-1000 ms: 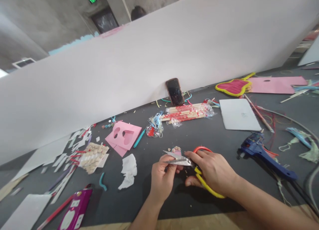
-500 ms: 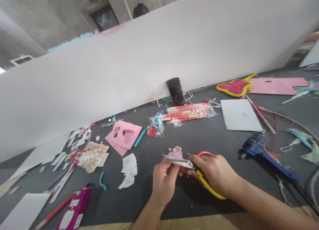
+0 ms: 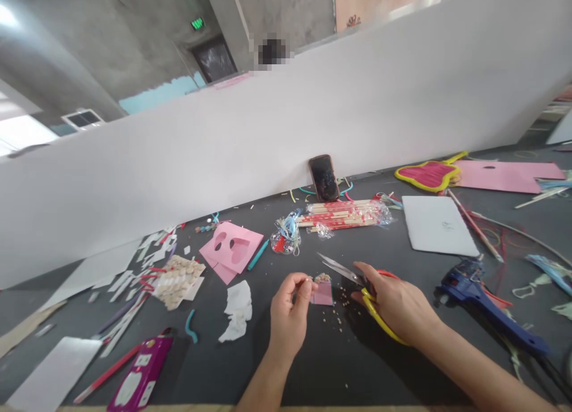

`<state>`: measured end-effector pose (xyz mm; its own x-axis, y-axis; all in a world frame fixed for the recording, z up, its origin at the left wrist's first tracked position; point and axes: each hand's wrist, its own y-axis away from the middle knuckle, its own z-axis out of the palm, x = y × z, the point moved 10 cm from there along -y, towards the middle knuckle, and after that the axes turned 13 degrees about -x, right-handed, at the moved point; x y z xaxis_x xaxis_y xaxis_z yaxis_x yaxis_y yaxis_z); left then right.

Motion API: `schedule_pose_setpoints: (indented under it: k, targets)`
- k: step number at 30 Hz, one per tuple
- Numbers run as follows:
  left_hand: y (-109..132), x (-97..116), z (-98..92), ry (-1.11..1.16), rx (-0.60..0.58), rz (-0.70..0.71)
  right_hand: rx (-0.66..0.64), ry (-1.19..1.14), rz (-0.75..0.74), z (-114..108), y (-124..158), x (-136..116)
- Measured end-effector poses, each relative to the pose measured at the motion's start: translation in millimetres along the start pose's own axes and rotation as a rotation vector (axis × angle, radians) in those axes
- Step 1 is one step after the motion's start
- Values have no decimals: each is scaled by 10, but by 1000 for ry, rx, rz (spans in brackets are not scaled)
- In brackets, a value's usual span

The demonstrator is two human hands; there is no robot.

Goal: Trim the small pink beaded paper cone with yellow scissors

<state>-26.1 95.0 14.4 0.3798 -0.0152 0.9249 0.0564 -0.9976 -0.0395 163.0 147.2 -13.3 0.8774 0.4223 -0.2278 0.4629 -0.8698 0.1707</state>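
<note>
My right hand (image 3: 395, 305) grips a pair of scissors (image 3: 342, 268) with red and yellow handles, its blades slightly parted and pointing left. My left hand (image 3: 290, 308) is closed in a pinch; what sits between its fingertips is too small to make out. Just right of those fingertips lies a small pink card piece (image 3: 322, 293), with a cluster of tiny pale bits (image 3: 322, 277) along its far edge. More beige crumbs (image 3: 337, 324) are scattered on the dark tabletop between both hands.
A blue glue gun (image 3: 487, 305) lies at right, below a white board (image 3: 438, 224). Behind my hands are packed sticks (image 3: 348, 214) and a leaning phone (image 3: 324, 178). Pink cut-outs (image 3: 232, 248), torn white paper (image 3: 238, 311) and a purple box (image 3: 140, 373) lie left. A white partition (image 3: 250, 138) stands behind.
The scissors have moved away from my left fingertips, to the right and farther back. My left hand has shifted slightly left of the pink card, and more crumbs show on the table.
</note>
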Motion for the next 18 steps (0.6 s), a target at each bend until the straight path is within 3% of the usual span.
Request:
schedule_pose_setpoints:
  k: [5, 8, 11, 15, 18]
  targets:
    - [-168, 125, -274, -299, 6, 50, 31, -34, 36, -85, -68, 212]
    - [-510, 90, -508, -544, -4, -37, 61, -31, 35, -114, -104, 267]
    - [-965, -16, -698, -638, -18, -107, 11, 1, 52, -81, -151, 271]
    - [-1475, -183, -739, -779, -19, -193, -62, 120, 100, -105, -223, 226]
    - [-1674, -235, -641, -860, -5, -221, -70, 180, 122, -180, -288, 168]
